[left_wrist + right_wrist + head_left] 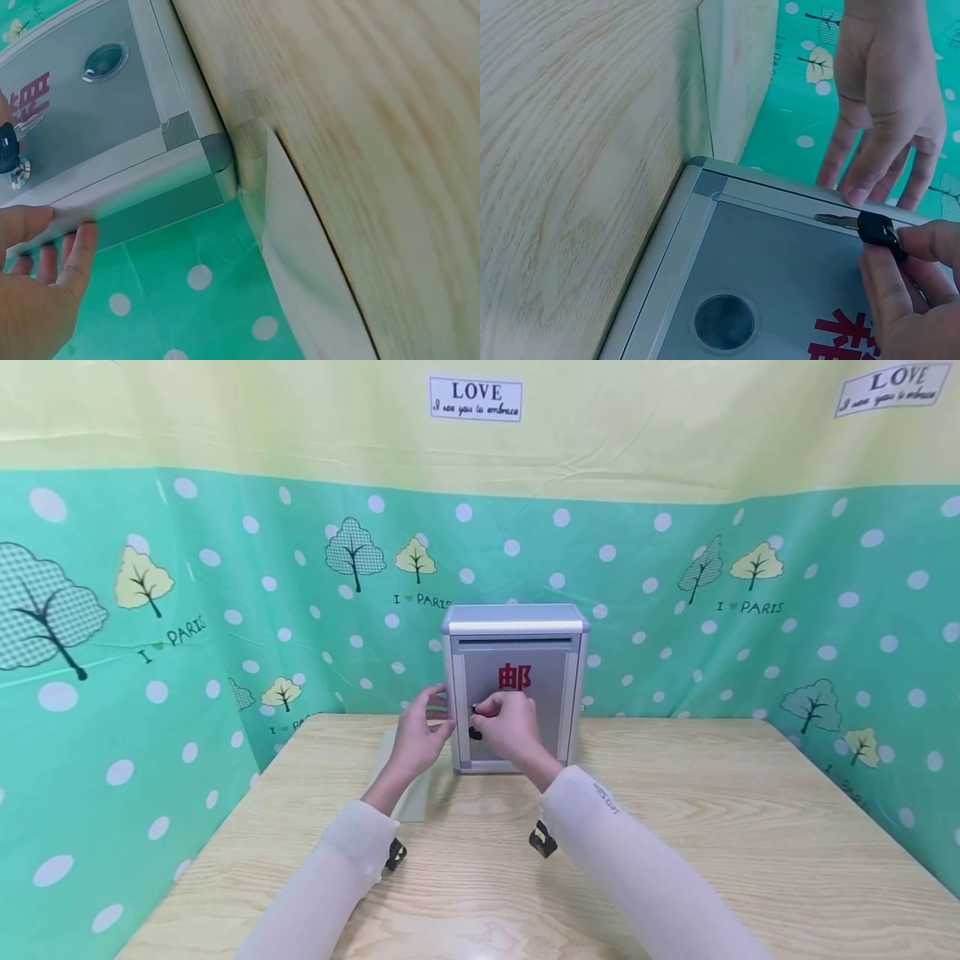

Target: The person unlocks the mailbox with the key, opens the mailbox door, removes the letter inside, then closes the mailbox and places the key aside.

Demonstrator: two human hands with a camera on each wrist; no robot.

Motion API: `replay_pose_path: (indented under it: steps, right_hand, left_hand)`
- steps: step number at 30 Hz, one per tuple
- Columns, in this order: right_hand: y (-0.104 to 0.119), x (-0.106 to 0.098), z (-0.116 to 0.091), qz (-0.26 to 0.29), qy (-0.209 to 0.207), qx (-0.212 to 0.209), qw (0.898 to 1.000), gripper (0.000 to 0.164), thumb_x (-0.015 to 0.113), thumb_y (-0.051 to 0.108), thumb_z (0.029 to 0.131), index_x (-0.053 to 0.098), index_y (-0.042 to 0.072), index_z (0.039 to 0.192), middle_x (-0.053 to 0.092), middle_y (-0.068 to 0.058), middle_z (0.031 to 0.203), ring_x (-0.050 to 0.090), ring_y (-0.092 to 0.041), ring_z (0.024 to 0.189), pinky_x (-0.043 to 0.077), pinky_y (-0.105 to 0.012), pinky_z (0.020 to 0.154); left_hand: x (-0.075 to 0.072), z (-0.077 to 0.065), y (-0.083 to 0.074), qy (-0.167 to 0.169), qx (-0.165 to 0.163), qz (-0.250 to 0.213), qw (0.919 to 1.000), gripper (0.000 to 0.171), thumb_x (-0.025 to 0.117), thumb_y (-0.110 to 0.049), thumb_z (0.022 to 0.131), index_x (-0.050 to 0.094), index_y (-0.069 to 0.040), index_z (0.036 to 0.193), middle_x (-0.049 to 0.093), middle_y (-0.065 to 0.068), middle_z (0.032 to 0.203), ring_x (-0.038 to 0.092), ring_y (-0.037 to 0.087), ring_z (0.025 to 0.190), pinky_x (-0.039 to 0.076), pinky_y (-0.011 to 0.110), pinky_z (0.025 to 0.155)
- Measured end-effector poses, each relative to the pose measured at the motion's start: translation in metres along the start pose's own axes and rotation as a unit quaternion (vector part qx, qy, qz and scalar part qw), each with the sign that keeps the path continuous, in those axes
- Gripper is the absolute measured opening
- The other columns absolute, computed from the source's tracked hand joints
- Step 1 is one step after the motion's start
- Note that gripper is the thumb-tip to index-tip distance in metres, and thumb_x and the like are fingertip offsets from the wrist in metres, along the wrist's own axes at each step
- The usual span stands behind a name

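Observation:
A grey metal mailbox (551, 718) with a red character on its door stands upright at the back of the table. My right hand (513, 727) pinches a black-headed key at the lock (21, 174) near the door's left edge. A black key head (875, 229) with a bare metal blade shows by the right fingers in the right wrist view. My left hand (420, 735) rests at the mailbox's left side, its fingers extended along the side and its thumb near the front edge. The mailbox door is closed.
A pale flat sheet (411, 806) lies on the wooden table (675, 827), left of the mailbox and under the left forearm. A green and yellow curtain (637, 560) with trees and dots hangs close behind the mailbox and along both sides.

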State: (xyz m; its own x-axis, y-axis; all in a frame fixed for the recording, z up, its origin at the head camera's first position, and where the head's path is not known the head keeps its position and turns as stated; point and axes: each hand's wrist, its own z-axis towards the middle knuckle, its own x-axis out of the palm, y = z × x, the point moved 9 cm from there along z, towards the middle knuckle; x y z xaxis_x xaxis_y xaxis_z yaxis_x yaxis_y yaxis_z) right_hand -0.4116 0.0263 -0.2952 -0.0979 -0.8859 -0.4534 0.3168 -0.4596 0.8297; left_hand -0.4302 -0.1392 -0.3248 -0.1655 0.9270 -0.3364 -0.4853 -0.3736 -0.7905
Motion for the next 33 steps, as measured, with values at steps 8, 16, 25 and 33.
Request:
replay_pose_path:
  steps: [8,16,25,33]
  right_hand:
    - [0.013,0.005,-0.005,-0.059,-0.019,-0.061,0.996,0.014,0.074,0.0,0.088,0.075,0.0,0.102,0.075,-0.011,0.093,0.069,-0.019,0.079,0.061,-0.027,0.069]
    - [0.022,0.008,-0.011,-0.108,-0.02,-0.101,0.989,0.017,0.071,-0.002,0.09,0.075,-0.002,0.107,0.076,-0.016,0.102,0.074,-0.024,0.088,0.063,-0.031,0.078]
    - [0.032,0.017,-0.014,-0.191,-0.004,-0.156,0.969,0.017,0.069,0.0,0.092,0.075,-0.002,0.108,0.075,-0.015,0.104,0.073,-0.027,0.093,0.061,-0.037,0.087]
    - [0.038,0.024,-0.016,-0.263,-0.005,-0.193,0.945,0.004,0.071,0.002,0.092,0.074,0.003,0.094,0.069,-0.006,0.084,0.065,-0.019,0.076,0.06,-0.031,0.074]
  left_hand:
    - [0.001,0.001,0.002,0.003,0.002,0.0,1.0,0.058,0.068,0.01,0.092,0.048,-0.002,0.144,0.061,0.02,0.125,0.067,0.035,0.11,0.06,0.038,0.091]
    - [0.0,0.0,0.002,0.0,0.0,0.001,1.0,0.058,0.068,0.01,0.092,0.048,-0.003,0.145,0.061,0.019,0.125,0.067,0.034,0.111,0.06,0.032,0.089]
    - [0.0,0.0,0.002,-0.001,-0.004,0.001,1.0,0.058,0.068,0.01,0.092,0.048,-0.002,0.145,0.061,0.02,0.126,0.067,0.034,0.111,0.06,0.033,0.09]
    - [-0.001,0.001,0.001,-0.004,-0.001,0.004,1.0,0.056,0.068,0.01,0.091,0.049,-0.002,0.143,0.061,0.022,0.125,0.067,0.035,0.111,0.06,0.031,0.089]
